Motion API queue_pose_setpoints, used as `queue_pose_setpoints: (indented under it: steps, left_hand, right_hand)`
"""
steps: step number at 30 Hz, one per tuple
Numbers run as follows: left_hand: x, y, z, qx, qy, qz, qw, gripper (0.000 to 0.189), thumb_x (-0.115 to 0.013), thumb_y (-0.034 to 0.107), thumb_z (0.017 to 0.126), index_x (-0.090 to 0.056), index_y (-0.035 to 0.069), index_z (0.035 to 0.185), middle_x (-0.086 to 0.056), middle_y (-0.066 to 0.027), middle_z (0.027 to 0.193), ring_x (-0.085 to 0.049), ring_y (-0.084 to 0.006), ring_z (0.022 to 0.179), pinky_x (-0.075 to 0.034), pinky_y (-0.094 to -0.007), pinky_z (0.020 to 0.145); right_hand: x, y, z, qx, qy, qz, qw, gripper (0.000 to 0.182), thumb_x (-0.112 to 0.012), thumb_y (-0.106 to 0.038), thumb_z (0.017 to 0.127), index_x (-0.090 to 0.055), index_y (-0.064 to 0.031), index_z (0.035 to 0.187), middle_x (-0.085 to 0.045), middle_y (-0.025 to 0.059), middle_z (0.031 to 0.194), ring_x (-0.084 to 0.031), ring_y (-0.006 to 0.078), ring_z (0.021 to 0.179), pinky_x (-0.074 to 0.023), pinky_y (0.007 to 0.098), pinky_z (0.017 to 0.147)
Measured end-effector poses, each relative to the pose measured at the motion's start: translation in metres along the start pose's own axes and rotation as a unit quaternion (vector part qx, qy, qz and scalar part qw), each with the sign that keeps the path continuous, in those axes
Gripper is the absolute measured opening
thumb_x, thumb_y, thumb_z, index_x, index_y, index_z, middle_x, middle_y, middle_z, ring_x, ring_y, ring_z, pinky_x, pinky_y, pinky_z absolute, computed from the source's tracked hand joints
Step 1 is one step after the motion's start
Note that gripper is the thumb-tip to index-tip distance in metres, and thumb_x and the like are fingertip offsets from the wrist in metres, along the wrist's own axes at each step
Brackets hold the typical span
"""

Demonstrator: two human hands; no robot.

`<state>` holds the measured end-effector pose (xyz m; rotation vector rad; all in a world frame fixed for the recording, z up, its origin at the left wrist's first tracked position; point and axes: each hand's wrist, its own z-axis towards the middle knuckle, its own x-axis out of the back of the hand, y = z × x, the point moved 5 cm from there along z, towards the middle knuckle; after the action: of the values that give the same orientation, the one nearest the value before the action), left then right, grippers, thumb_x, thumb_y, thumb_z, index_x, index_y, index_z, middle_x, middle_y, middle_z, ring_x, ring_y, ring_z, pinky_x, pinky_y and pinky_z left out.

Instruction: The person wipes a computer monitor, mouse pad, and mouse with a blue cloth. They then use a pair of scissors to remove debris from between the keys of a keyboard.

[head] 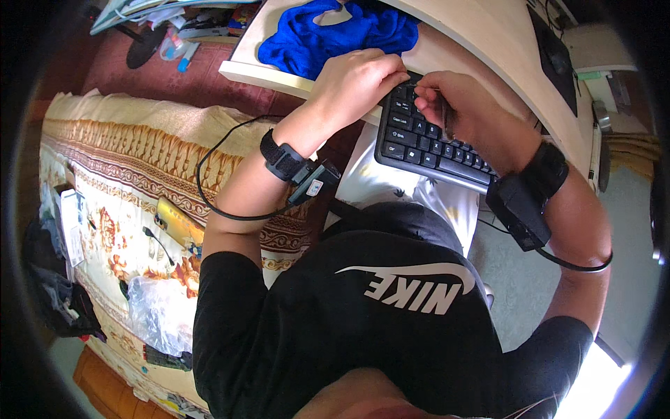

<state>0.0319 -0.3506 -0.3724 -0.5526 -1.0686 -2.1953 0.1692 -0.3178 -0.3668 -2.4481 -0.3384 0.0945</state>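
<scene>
A black computer keyboard [419, 141] rests tilted between my lap and the pale drawer or tray of the desk. At its upper left corner my left hand [361, 84] is closed, thumb and fingers on the edge. Over the upper keys is my right hand [460, 107], its fingers curled around a thin dark tool [447, 119]. A slender tip points from these fingers towards the corner keys, near my left thumb. The tool's exact kind is unclear, and my right hand hides many of the keys. A crumpled blue cloth [335, 39] lies just beyond my left hand.
Black devices are strapped to both wrists, the left device [314, 183] and the right device [518, 209] each trailing a cable. At left, a patterned cloth cover [136, 157] bears a yellow phone [180, 222], a short cable [159, 246] and a clear plastic bag [159, 311]. A pale desktop [502, 47] overhangs the keyboard.
</scene>
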Motion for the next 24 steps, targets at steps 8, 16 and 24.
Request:
queue_pose_setpoints:
  steps: [8,16,24]
  left_hand:
    - [-0.002,-0.004,0.002,0.018,-0.014,-0.019,1.0,0.011,-0.06,0.016,0.08,-0.053,0.008,0.08,-0.059,-0.0081,0.073,-0.059,-0.0281,0.067,-0.045,-0.0348,0.055]
    - [-0.001,-0.001,0.001,0.03,-0.027,-0.037,0.999,0.008,-0.059,0.014,0.081,-0.054,0.007,0.083,-0.059,-0.0082,0.075,-0.059,-0.0277,0.068,-0.046,-0.0339,0.056]
    - [-0.003,-0.003,0.0,0.041,-0.039,-0.011,0.998,0.013,-0.059,0.018,0.082,-0.061,0.011,0.093,-0.061,-0.0054,0.08,-0.06,-0.0246,0.073,-0.048,-0.0305,0.06]
  right_hand:
    - [-0.003,0.01,-0.01,0.214,0.006,-0.067,0.974,0.017,-0.052,-0.01,0.08,-0.054,0.0039,0.071,-0.052,0.0087,0.054,-0.055,0.0171,0.045,-0.0424,0.0246,0.04]
    - [0.002,-0.002,-0.009,0.26,0.029,-0.266,0.928,0.024,-0.052,-0.018,0.086,-0.054,0.0009,0.072,-0.049,0.0028,0.051,-0.05,0.0105,0.041,-0.0376,0.0219,0.038]
    - [0.009,-0.018,-0.001,0.277,-0.055,-0.349,0.894,0.025,-0.053,-0.018,0.085,-0.056,0.0013,0.07,-0.051,0.0029,0.049,-0.05,0.0099,0.041,-0.0368,0.0222,0.037]
